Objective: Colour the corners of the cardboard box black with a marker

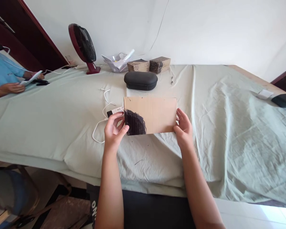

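I hold a flat brown cardboard sheet (pixel 154 113) upright above the cloth-covered table, one hand at each short edge. A black scribbled patch fills its lower left corner. My left hand (pixel 113 130) grips the left edge, thumb over the black patch. My right hand (pixel 184 128) grips the right edge with fingers curled behind it. A small black-and-white device (pixel 114 111) with a white cable (pixel 98 127) lies on the cloth just behind my left hand.
A pale green cloth (pixel 228 127) covers the table. A black oval case (pixel 140 80), two small cardboard boxes (pixel 149 65), a clear plastic tray (pixel 115 62) and a red fan (pixel 84 44) stand at the back. Another person (pixel 4 76) sits at far left holding something white. A dark object (pixel 284 100) lies at right.
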The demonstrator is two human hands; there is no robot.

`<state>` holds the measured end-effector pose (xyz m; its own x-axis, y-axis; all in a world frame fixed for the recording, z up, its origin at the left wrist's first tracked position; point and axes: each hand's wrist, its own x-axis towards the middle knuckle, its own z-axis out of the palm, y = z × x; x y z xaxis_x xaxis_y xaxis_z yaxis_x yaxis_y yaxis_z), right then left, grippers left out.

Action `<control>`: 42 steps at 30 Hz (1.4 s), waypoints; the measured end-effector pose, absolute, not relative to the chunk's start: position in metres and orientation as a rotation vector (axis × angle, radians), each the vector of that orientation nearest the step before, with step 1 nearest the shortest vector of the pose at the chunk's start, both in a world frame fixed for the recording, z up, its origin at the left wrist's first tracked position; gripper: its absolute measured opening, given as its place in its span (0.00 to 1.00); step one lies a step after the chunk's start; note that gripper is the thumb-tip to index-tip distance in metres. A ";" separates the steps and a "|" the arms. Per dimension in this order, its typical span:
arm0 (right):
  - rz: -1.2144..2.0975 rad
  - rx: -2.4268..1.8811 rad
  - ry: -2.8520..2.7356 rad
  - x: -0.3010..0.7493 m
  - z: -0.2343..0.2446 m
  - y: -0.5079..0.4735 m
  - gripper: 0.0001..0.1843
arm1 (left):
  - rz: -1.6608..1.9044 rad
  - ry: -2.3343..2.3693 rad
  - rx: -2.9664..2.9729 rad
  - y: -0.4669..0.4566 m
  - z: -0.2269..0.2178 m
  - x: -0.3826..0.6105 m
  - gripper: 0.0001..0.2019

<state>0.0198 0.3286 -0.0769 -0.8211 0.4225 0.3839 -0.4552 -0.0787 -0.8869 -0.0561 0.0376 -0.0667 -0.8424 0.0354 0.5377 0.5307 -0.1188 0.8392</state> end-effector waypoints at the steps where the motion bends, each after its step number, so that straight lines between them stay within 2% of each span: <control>1: 1.960 0.036 -1.622 0.021 -0.076 0.328 0.34 | -2.029 -1.820 -0.605 0.037 -0.069 -0.058 0.29; 4: 1.999 0.013 -1.664 0.023 -0.073 0.327 0.31 | -2.009 -1.863 -0.552 0.038 -0.070 -0.059 0.32; 7: 1.976 -0.049 -1.701 0.024 -0.072 0.327 0.27 | -1.985 -1.881 -0.539 0.041 -0.067 -0.056 0.29; 11: 1.866 -0.030 -1.743 0.024 -0.071 0.326 0.29 | -1.984 -1.805 -0.557 0.046 -0.065 -0.053 0.24; 18: 1.766 -0.003 -1.822 0.026 -0.069 0.324 0.37 | -1.940 -1.831 -0.567 0.049 -0.066 -0.051 0.32; 28: 1.964 0.099 -1.597 0.023 -0.074 0.325 0.26 | -2.080 -1.800 -0.514 0.059 -0.059 -0.044 0.40; 36: 2.115 0.098 -1.574 0.026 -0.066 0.317 0.33 | -2.014 -1.842 -0.398 0.067 -0.050 -0.037 0.31; 42: 2.200 -0.112 -1.668 0.026 -0.065 0.316 0.29 | -1.863 -1.790 -0.563 0.065 -0.045 -0.033 0.30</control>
